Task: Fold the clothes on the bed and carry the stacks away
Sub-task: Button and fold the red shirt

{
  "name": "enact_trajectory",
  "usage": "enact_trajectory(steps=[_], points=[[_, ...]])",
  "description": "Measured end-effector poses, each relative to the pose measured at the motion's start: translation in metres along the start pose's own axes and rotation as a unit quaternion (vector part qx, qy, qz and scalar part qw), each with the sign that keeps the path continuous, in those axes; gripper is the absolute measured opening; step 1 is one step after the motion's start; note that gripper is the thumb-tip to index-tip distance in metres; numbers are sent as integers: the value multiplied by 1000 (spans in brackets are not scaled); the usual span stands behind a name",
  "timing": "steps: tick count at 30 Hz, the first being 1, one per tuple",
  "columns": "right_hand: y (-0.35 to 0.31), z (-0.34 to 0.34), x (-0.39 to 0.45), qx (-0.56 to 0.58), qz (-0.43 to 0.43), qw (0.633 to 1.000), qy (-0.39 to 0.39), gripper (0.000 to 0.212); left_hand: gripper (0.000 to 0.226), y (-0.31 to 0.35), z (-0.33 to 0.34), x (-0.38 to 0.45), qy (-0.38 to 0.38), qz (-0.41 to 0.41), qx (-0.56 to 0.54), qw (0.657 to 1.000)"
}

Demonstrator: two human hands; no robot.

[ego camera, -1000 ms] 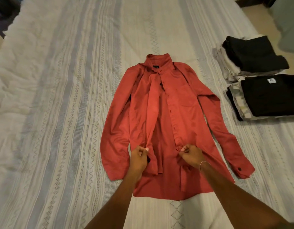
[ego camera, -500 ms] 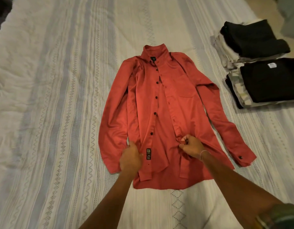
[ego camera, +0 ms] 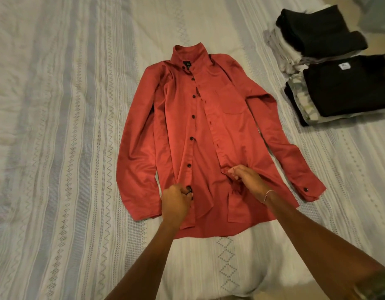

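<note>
While the shirt lies flat: everything below runs from the left of the bed to the right
Bed: the striped cover of the bed (ego camera: 57,148) carries everything in view
Red shirt: the red shirt (ego camera: 209,131) lies face up in the middle of the bed, collar away from the person, both sleeves spread down along its sides, its front open along most of its length
Left hand: the left hand (ego camera: 176,202) has its fingers curled over the button edge near the hem, pinching the cloth at the lowest dark button (ego camera: 189,189)
Right hand: the right hand (ego camera: 245,179) pinches the buttonhole edge just right of centre, fingers bent around a bunched bit of fabric; a thin bracelet (ego camera: 267,194) sits at the wrist
Folded stacks: two folded stacks (ego camera: 330,68) rest near the right edge of the bed, well apart from the shirt, each with a dark garment on top
Step in hand: by my reading, squaring up and closing the shirt front before any fold is made
Next move: it likely calls for drawing the two edges together so they overlap evenly, then smoothing the front flat; the slippery-looking cloth may creep, so both pinches should hold until the edges meet
</note>
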State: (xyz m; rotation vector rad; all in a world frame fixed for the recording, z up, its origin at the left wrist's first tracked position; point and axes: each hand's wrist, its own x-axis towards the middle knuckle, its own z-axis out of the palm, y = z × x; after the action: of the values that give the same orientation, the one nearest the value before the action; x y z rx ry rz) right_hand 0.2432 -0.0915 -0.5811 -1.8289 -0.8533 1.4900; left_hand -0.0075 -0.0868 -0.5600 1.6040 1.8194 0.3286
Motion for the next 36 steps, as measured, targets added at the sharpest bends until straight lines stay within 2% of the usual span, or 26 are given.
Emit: enact_trajectory(steps=[2,4,6,8,11,14,19,22,25,30,32,36], points=[[2,-1,-13,24,-20,999,16,21,24,7,5,-5,-22,-6,-64,998],[10,2,-36,-22,-98,992,81,18,21,19,12,-11,-66,-1,-119,991],[22,15,-64,-146,-191,951,192,17,18,29,20,-12,-105,-8,-162,981],[30,34,-86,-206,-203,925,247,24,20,37,31,-10,-134,-25,-190,972],[46,53,-90,-248,-158,925,239,32,11,36,46,-9,-165,-57,-230,957],[54,62,-84,-324,-134,903,248,34,8,25,51,-17,-175,-81,-270,943],[44,63,-84,-414,-99,871,246,23,7,18,50,-18,-176,-116,-330,920],[43,62,-82,-415,-88,874,239,35,6,19,49,-13,-201,-148,-350,903],[41,64,-77,-406,-70,882,227,41,9,21,46,-7,-227,-172,-331,900],[43,76,-76,-503,-62,836,208,32,17,19,42,6,-253,-196,-274,907],[42,74,-76,-502,-61,840,199,27,20,20,42,9,-254,-202,-271,906],[35,58,-68,-405,-70,888,204,6,24,19,44,11,-264,-201,-269,904]])
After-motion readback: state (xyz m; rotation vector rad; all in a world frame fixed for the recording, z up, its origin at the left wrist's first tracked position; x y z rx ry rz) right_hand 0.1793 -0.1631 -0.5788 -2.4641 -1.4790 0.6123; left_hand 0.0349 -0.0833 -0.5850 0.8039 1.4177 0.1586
